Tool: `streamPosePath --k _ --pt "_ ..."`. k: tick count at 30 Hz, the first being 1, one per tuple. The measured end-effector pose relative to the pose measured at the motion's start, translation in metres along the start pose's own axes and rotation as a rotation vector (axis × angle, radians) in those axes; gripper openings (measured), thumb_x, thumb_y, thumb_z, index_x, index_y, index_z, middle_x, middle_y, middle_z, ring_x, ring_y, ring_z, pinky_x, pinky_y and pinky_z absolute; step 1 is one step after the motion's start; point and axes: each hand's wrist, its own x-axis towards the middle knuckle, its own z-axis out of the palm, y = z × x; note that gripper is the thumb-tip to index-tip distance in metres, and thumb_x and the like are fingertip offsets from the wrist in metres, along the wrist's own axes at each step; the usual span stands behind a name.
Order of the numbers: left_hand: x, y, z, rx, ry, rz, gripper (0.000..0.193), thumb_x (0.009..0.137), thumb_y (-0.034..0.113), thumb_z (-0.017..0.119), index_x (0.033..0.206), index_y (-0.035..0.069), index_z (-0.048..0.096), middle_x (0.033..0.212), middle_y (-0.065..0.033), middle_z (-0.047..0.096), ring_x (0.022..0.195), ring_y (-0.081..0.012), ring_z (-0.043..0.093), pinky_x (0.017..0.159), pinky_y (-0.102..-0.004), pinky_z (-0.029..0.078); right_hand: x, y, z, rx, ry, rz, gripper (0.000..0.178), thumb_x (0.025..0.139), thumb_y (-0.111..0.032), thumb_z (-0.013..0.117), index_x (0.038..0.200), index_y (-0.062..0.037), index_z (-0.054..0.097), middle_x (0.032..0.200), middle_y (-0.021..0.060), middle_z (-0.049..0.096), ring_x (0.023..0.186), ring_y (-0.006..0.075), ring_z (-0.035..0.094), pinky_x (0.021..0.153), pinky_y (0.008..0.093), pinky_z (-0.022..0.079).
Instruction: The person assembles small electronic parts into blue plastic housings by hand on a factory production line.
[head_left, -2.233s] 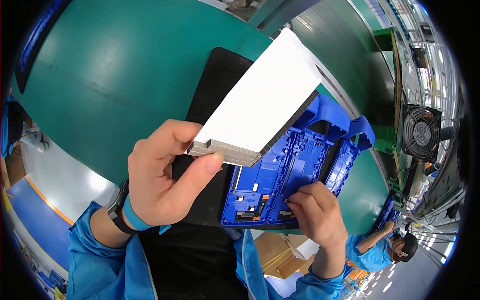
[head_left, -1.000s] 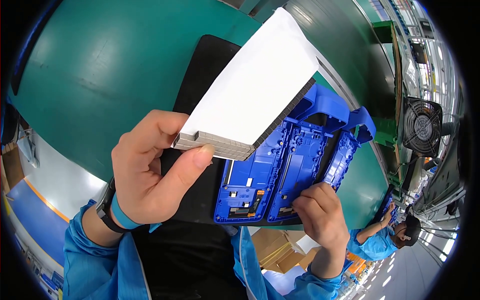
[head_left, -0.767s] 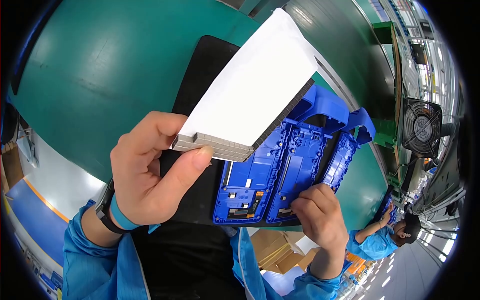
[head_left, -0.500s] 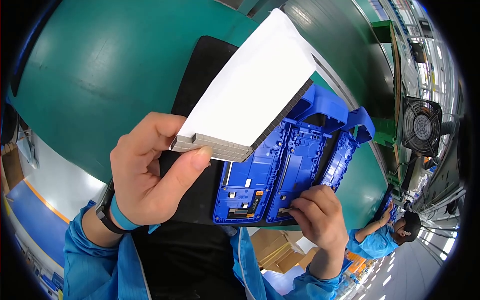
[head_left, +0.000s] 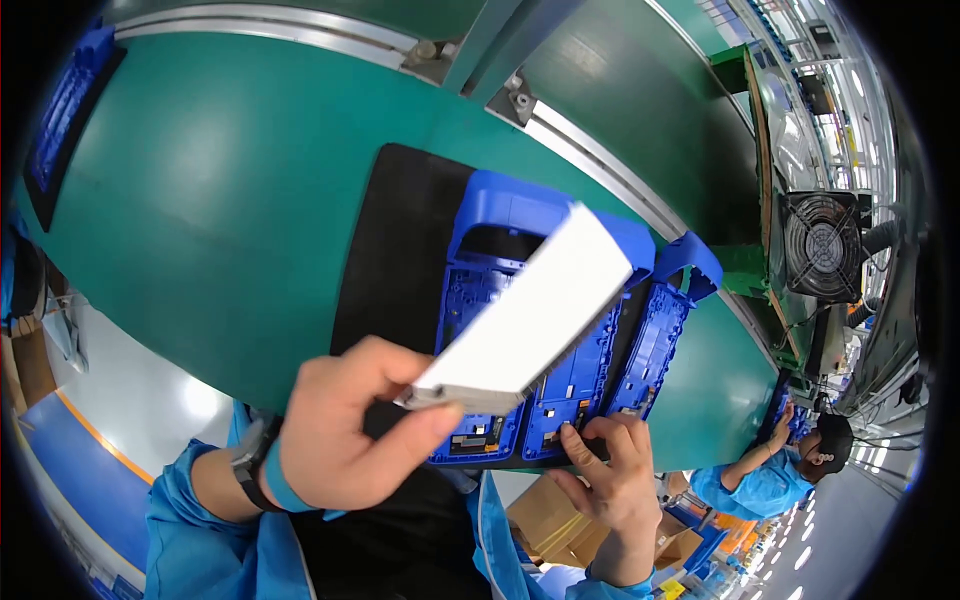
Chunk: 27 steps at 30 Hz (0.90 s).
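Note:
My left hand pinches a white sheet by its near corner, thumb on top. Small grey foam-like blocks line the sheet's near edge. Below it, blue plastic housings lie side by side, partly covered by the sheet: a left one, a middle one and a narrower one at right. My right hand rests over the near end of the middle housing. Its index fingertip presses down inside, thumb apart; anything under the fingertip is hidden. Small white pads and an orange-black flat part show in the housings.
A black mat lies under the housings on the green table. Metal rails run along the far side. Another blue part sits far left. At right stand a fan and a person in blue; cardboard boxes lie below.
My left hand has lowered the sheet toward the housings and moved right. The right hand has gone from a pinch to pressing with its index finger. The view has shifted, showing more of the table's far side.

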Motion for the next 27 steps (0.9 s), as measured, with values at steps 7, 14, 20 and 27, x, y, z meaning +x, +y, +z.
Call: streamPosePath --k 7,14,20,27 --pt "-0.001 0.001 0.03 -0.065 -0.21 -0.027 0.017 0.088 0.004 0.069 0.098 -0.004 0.058 0.083 -0.0151 0.071 0.075 -0.0141 0.07 0.066 -0.0248 0.053 0.003 -0.015 -0.007 0.117 0.364 0.016 0.034 0.068 -0.012 0.081 0.099 -0.0036 0.068 0.084 0.0095 0.057 0.075 0.0259 0.055 0.063 0.0355 0.046" --pt "-0.001 0.004 0.044 0.069 -0.217 0.073 0.019 0.083 0.003 0.074 0.097 -0.004 0.063 0.078 -0.0132 0.07 0.067 -0.022 0.071 0.06 -0.0268 0.054 0.058 -0.043 0.0 0.379 0.623 -0.046 0.026 0.065 0.007 0.075 0.087 -0.0015 0.065 0.078 0.0102 0.062 0.067 0.0243 0.058 0.056 0.0323 0.044" --pt "-0.001 0.006 0.043 0.168 -0.232 0.09 0.02 0.081 0.003 0.075 0.096 -0.004 0.065 0.074 -0.0133 0.068 0.062 -0.0254 0.069 0.055 -0.0287 0.052 0.064 -0.036 0.005 0.416 0.558 -0.107 0.023 0.068 0.008 0.074 0.086 -0.0017 0.063 0.079 0.0096 0.062 0.067 0.0257 0.058 0.058 0.0331 0.045" --pt "0.004 0.004 0.047 0.335 -0.223 0.258 0.024 0.075 -0.001 0.075 0.096 -0.006 0.064 0.079 -0.0159 0.069 0.063 -0.0273 0.068 0.054 -0.031 0.054 0.063 -0.035 0.009 0.316 0.532 -0.096 0.022 0.071 0.009 0.071 0.087 0.0003 0.059 0.084 0.0128 0.061 0.071 0.0284 0.059 0.061 0.0352 0.048"
